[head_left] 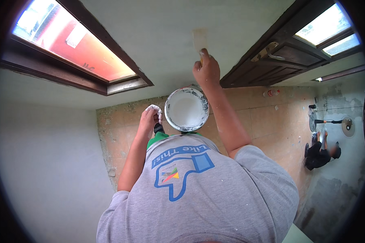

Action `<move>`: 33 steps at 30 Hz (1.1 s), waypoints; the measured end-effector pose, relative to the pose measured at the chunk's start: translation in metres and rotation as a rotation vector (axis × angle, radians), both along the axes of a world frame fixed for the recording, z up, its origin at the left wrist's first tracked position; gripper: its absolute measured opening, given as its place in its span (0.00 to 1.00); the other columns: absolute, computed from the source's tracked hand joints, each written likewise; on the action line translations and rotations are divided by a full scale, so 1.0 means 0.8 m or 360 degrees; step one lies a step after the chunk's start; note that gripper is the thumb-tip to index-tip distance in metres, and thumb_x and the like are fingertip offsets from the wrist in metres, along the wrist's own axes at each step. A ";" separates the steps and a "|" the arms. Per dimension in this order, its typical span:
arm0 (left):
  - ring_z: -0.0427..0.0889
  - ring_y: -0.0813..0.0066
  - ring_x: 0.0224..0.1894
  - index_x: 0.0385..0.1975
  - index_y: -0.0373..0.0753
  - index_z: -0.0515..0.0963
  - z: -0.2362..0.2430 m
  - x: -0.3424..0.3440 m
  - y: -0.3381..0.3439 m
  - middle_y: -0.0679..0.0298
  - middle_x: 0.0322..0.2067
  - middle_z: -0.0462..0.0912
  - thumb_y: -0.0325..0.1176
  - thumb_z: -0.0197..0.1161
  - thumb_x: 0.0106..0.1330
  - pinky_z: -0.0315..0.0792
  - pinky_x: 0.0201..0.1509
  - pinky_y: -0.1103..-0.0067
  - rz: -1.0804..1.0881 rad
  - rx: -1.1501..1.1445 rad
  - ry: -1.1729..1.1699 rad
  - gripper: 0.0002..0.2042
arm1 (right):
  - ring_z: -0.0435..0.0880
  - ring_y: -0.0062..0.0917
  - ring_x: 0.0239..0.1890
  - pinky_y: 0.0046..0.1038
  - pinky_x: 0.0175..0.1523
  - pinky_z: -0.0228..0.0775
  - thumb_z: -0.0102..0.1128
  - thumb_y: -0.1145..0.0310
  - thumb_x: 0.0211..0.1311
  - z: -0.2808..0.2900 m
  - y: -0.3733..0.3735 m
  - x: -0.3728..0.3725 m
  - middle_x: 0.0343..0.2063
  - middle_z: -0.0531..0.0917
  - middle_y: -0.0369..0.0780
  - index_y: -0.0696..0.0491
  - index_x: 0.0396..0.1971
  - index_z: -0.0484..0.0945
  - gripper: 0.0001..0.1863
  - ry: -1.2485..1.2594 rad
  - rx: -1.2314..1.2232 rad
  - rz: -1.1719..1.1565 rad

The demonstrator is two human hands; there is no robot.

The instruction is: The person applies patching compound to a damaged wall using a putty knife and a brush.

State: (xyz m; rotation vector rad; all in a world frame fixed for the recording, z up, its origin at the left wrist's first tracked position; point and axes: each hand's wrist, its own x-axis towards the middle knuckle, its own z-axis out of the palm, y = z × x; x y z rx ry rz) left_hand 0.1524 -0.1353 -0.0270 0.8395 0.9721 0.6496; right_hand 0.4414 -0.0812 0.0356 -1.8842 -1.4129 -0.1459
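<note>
Two bare hands work at a pale white plastered wall (150, 36) that fills the upper middle of the view, largest thing in frame. Dark brown wooden window frame (65, 77) with red-tinted pane sits at upper left; dark brown wooden door (280, 60) with a metal latch stands at upper right. Orange-brown tiled floor (267, 121) runs below, dusty, stained along the wall edge. The person's grey printed t-shirt (198, 194) fills the lower centre. A second person in dark clothes (320, 154) crouches far right on the floor, near a round flat tool on a handle (346, 126), well apart from the hands.

Round white paint bucket (186, 109), rim smeared, white paint inside, sits on the floor between the two forearms, just beside the left hand. Right hand (207, 69) is raised to the wall, fingers wrapped tight around the handle of a wide tan-bristled paintbrush (199, 40); bristles touch the wall, blurred. Left hand (149, 117) hangs lower, fingers curled closed on a crumpled white rag (155, 109), next to the bucket rim; touching it or not, cannot tell.
</note>
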 end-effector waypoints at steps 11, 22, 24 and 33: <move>0.76 0.73 0.22 0.32 0.37 0.71 -0.006 -0.019 -0.041 0.61 0.23 0.76 0.35 0.48 0.70 0.72 0.27 0.76 0.0314 -0.0082 -0.0023 0.09 | 0.82 0.49 0.33 0.45 0.37 0.75 0.56 0.77 0.52 0.012 -0.046 0.013 0.29 0.80 0.52 0.59 0.48 0.73 0.20 0.0161 0.0402 0.0148; 0.76 0.75 0.24 0.31 0.39 0.72 0.007 -0.044 -0.075 0.63 0.23 0.77 0.37 0.48 0.69 0.72 0.28 0.77 0.0381 0.0080 -0.0008 0.10 | 0.81 0.48 0.32 0.46 0.37 0.76 0.57 0.74 0.51 -0.035 -0.013 0.065 0.30 0.80 0.51 0.56 0.51 0.76 0.23 -0.0004 0.0227 -0.0039; 0.76 0.75 0.24 0.31 0.39 0.73 0.008 -0.054 -0.087 0.64 0.23 0.77 0.37 0.49 0.69 0.72 0.28 0.77 0.0443 0.0099 -0.0062 0.10 | 0.82 0.51 0.34 0.46 0.40 0.76 0.56 0.74 0.51 -0.066 -0.028 0.052 0.31 0.81 0.53 0.58 0.52 0.75 0.24 0.0077 -0.0073 -0.0063; 0.76 0.78 0.21 0.28 0.40 0.76 -0.031 -0.117 -0.195 0.66 0.20 0.78 0.39 0.52 0.69 0.70 0.21 0.81 0.0536 0.0072 -0.0134 0.12 | 0.82 0.54 0.44 0.46 0.50 0.74 0.58 0.71 0.47 -0.137 -0.177 -0.103 0.38 0.83 0.56 0.58 0.48 0.75 0.23 0.0360 -0.0705 0.0539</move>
